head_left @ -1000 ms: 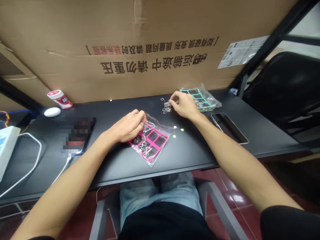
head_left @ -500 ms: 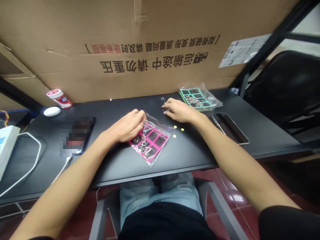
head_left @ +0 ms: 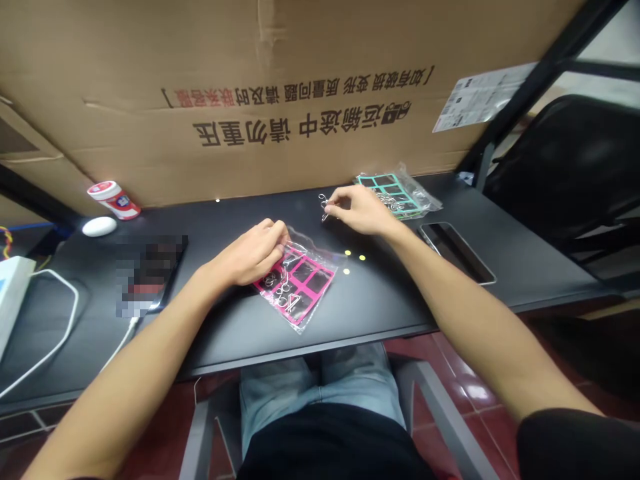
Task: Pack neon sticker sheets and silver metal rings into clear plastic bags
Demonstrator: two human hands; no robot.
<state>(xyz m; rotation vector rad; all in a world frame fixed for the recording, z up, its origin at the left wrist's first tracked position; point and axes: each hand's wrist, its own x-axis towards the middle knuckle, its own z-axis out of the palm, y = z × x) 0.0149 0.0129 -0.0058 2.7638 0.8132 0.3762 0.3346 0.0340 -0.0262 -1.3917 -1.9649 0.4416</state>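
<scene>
My left hand (head_left: 260, 253) is closed on the upper left edge of a clear plastic bag (head_left: 295, 287). Inside this bag lie a pink grid card and several shiny metal wire pieces. My right hand (head_left: 357, 208) pinches a small bundle of bent metal wire pieces (head_left: 323, 208) just above the table. Behind that hand lies a second clear bag (head_left: 400, 190) with a teal grid card and more wire pieces, partly covered by the hand. Two small yellow discs (head_left: 362, 257) and a paler disc (head_left: 347, 271) rest between the pink-card bag and my right forearm.
A phone (head_left: 457, 253) lies to the right, and a blurred-out dark device (head_left: 155, 273) with a white cable lies left. A red-and-white canister (head_left: 114, 200) and a white oval case (head_left: 99, 227) stand at the back left. A cardboard sheet (head_left: 300, 160) walls the far edge.
My right hand has lifted slightly off the table with the wire pieces between its fingertips. The left hand keeps its hold on the bag. The whole view has shifted a little.
</scene>
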